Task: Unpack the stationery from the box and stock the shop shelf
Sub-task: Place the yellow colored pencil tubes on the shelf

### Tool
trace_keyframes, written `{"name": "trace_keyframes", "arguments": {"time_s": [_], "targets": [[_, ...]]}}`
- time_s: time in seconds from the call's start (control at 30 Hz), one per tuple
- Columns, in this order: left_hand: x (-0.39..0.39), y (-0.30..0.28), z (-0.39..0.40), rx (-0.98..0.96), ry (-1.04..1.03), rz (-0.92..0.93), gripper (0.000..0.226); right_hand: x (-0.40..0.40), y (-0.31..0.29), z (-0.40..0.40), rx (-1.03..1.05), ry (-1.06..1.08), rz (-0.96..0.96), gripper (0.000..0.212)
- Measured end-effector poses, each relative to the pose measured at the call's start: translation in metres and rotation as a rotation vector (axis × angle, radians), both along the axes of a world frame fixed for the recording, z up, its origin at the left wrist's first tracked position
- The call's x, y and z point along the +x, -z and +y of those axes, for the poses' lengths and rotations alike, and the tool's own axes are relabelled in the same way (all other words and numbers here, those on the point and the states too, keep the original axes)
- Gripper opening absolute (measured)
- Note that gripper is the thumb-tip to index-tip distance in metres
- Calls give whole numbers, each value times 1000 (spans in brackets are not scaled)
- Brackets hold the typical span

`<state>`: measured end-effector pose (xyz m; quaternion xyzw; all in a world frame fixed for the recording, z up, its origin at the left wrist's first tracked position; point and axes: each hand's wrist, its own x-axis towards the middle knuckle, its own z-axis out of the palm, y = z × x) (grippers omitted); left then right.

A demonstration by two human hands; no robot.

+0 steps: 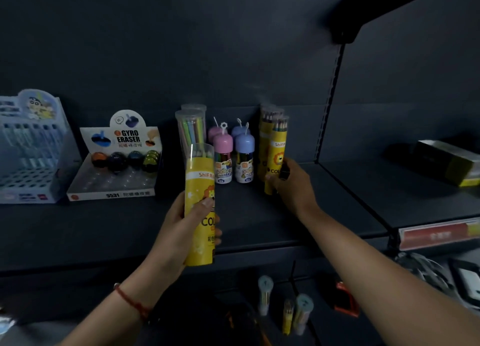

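My left hand (181, 228) grips a yellow tube of colour pencils (199, 187) with a lion print, held upright in front of the dark shelf (259, 215). My right hand (291, 187) grips a second yellow lion tube (278, 151) that stands on the shelf, just in front of several like tubes (267, 130). Between the two tubes stand small pink-capped (222, 158) and blue-capped (244, 158) pencil bottles. Clear tubes of pastel pencils (192, 127) stand behind my left-hand tube.
A Gyro Eraser display box (117, 164) and a pale blue pen display (31, 148) sit at the shelf's left. A dark and yellow box (446, 161) lies on the right bay. Below the shelf lie more pencil tubes (298, 312) and a red object (345, 299).
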<state>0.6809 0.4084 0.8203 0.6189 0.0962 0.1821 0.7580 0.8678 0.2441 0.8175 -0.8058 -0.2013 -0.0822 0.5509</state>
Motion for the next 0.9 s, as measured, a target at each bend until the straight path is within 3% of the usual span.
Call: {"name": "trace_keyframes", "arguments": {"time_s": [0.23, 0.4, 0.6, 0.7, 0.8, 0.9], "targets": [[-2, -1, 1, -12, 29, 14, 44, -2, -4, 6, -10, 3, 54, 44], [-4, 0, 2, -14, 23, -6, 44, -61, -16, -6, 137, 58, 16, 48], [-11, 5, -14, -1, -21, -114, 53, -189, 5, -6, 68, -444, 335, 41], [-21, 6, -34, -6, 42, -179, 52, -201, 4, -9, 146, -462, 371, 50], [-30, 4, -46, 154, 119, -221, 42, -200, -6, -23, 116, -477, 347, 47], [-33, -3, -34, 616, 120, -263, 32, -191, -13, -42, 81, -460, 287, 47]]}}
